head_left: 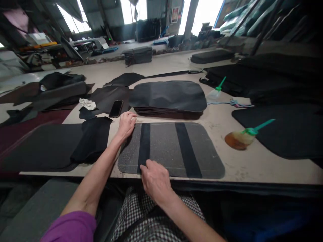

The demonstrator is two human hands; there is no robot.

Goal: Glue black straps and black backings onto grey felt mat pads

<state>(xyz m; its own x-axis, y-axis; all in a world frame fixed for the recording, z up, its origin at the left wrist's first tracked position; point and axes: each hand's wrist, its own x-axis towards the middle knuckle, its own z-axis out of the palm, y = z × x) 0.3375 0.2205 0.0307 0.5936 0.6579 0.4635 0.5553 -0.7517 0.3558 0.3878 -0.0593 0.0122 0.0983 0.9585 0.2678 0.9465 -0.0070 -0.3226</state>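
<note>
A dark grey speckled panel point(164, 144) with rounded corners lies flat near the table's front edge. Two black fabric strips, a left strip point(144, 143) and a right strip point(188, 149), run across it from far edge to near edge. My left hand point(127, 125) rests at the panel's far left corner, fingers slightly bent and loosely apart, holding nothing visible. At the near end of the left strip, my right hand point(156, 179) has its thumb and forefinger closed on the strip; its other fingers are curled.
Beyond the panel sits a stack of black rounded panels point(168, 96). A phone point(116, 108) and crumpled white tissue point(87, 104) lie left of it. To the right are a glue bottle point(239, 138) with a green nozzle and another bottle point(216, 90). Black sheets point(42, 146) cover the left side.
</note>
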